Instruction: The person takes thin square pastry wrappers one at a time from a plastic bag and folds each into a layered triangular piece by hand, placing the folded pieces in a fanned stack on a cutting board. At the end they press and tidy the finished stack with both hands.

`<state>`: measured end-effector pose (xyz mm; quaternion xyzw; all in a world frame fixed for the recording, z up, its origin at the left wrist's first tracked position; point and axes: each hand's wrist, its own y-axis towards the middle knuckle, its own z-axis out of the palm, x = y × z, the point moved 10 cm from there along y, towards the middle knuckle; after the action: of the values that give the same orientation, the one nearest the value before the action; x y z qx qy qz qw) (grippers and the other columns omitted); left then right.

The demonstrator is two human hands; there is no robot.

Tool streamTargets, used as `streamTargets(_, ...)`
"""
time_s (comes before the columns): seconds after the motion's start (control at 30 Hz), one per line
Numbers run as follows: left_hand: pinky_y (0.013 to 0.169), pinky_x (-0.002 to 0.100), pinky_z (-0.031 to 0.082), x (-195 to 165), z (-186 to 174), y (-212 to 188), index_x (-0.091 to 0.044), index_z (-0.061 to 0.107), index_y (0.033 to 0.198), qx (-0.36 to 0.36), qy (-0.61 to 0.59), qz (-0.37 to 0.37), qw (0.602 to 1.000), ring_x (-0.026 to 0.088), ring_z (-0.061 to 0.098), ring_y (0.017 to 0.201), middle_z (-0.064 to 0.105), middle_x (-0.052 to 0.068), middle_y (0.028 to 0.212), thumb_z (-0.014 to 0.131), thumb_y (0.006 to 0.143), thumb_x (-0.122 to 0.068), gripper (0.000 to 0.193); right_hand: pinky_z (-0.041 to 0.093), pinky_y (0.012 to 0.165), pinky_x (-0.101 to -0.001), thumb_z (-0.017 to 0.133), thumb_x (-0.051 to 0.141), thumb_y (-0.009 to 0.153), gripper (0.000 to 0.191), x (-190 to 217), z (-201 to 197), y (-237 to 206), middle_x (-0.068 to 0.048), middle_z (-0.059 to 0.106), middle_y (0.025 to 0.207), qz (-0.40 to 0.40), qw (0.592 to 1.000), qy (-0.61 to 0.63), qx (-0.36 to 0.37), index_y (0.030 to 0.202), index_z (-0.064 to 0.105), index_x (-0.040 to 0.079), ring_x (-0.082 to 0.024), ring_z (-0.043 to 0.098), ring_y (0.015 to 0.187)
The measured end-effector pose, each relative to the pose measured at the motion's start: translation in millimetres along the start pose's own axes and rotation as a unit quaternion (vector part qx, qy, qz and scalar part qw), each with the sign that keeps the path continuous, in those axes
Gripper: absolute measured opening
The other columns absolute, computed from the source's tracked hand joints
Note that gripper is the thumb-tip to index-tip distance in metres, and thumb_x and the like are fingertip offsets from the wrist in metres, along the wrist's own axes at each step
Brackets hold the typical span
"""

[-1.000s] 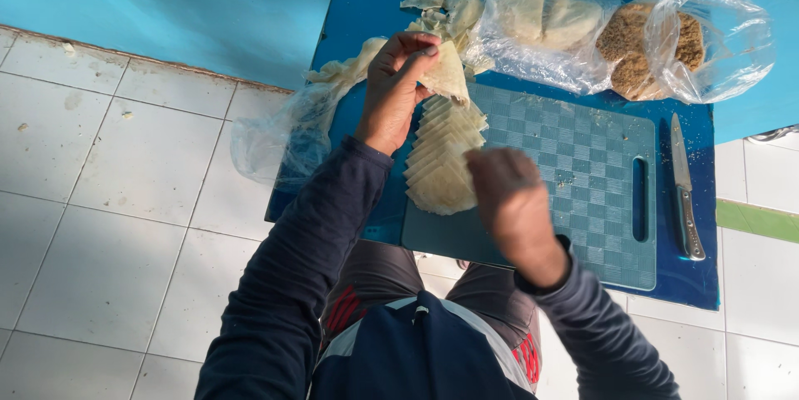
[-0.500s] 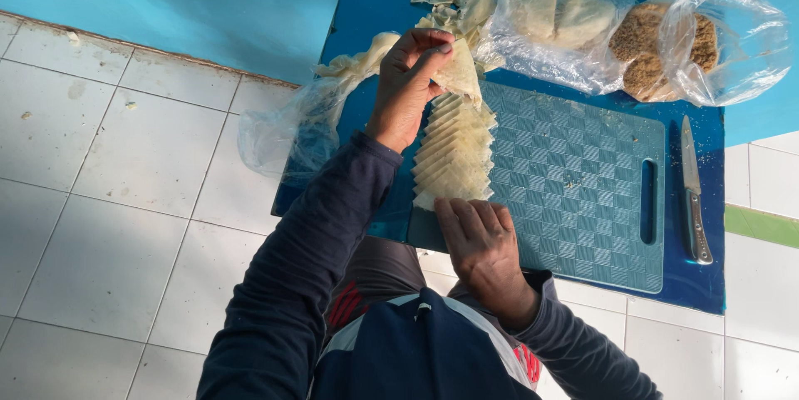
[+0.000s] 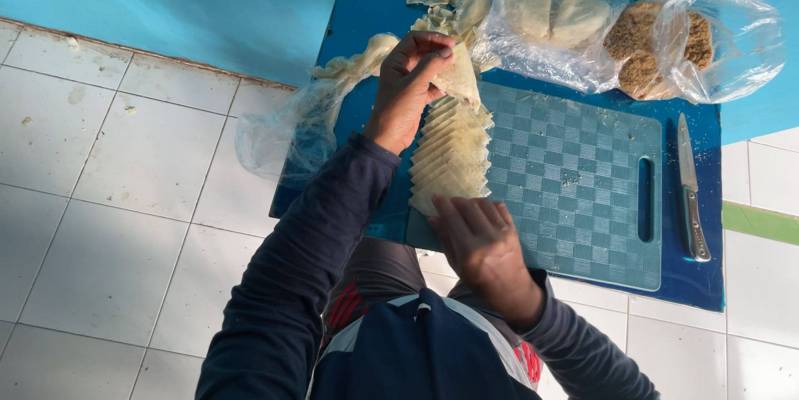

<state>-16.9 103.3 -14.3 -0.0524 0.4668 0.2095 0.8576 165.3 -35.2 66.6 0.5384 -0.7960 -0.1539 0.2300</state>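
Centrally, the left hand (image 3: 408, 88) pinches the top wrapper sheet (image 3: 459, 75) of the fanned stack (image 3: 449, 154) on the green cutting board (image 3: 583, 192); the right hand (image 3: 478, 238), fingers flat, pins its near end. Pulling hard could tear the sheet or scatter the fan.

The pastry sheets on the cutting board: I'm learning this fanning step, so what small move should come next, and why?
Probably lower the sheet pinched in the left hand onto the far end of the fanned row of pastry sheets. The right hand lies at the row's near end, and that raised sheet hangs just above the top one.
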Motion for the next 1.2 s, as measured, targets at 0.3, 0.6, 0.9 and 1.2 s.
streamTargets(0.3, 0.086, 0.026, 0.056, 0.8, 46.3, -22.8, -0.010, 0.065, 0.131, 0.183, 0.050, -0.018, 0.982, 0.009, 0.059, 0.103, 0.062, 0.002, 0.117, 0.069, 0.101, -0.007, 0.030, 0.055, 0.080, -0.0335, 0.083, 0.006, 0.094, 0.035, -87.2, -49.8, 45.7, -0.015, 0.064, 0.108, 0.119, 0.977, 0.117, -0.135, 0.121, 0.062, -0.001, -0.025, 0.065, 0.092)
streamTargets(0.6, 0.101, 0.032, 0.059, -2.6, 61.8, -28.7, -0.004, 0.059, 0.132, 0.247, 0.095, 0.020, 0.964, 0.016, 0.064, 0.120, 0.060, 0.007, 0.135, 0.069, 0.097, -0.004, 0.037, 0.058, 0.092, -0.0260, 0.074, 0.002, 0.103, 0.024, -120.3, -20.6, 36.0, -0.006, 0.066, 0.113, 0.185, 0.907, 0.351, -0.142, 0.121, 0.060, 0.000, -0.011, 0.068, 0.102)
streamTargets(0.9, 0.103, 0.030, 0.058, -9.6, 61.5, -29.9, -0.005, 0.060, 0.129, 0.244, 0.156, 0.078, 0.954, 0.015, 0.064, 0.120, 0.064, 0.006, 0.133, 0.077, 0.098, -0.010, 0.036, 0.050, 0.080, -0.0240, 0.066, 0.001, 0.108, 0.007, -128.3, -19.7, 28.3, -0.007, 0.064, 0.104, 0.202, 0.914, 0.322, -0.144, 0.114, 0.068, -0.002, -0.010, 0.060, 0.091)
streamTargets(1.2, 0.101, 0.031, 0.063, -4.3, 64.3, -31.6, -0.009, 0.057, 0.125, 0.249, 0.175, 0.069, 0.950, 0.014, 0.064, 0.123, 0.061, 0.002, 0.130, 0.081, 0.093, -0.010, 0.040, 0.053, 0.081, -0.0226, 0.056, 0.001, 0.110, 0.005, -142.2, -0.5, 23.9, -0.004, 0.067, 0.095, 0.228, 0.868, 0.421, -0.135, 0.111, 0.060, -0.001, -0.007, 0.064, 0.087)
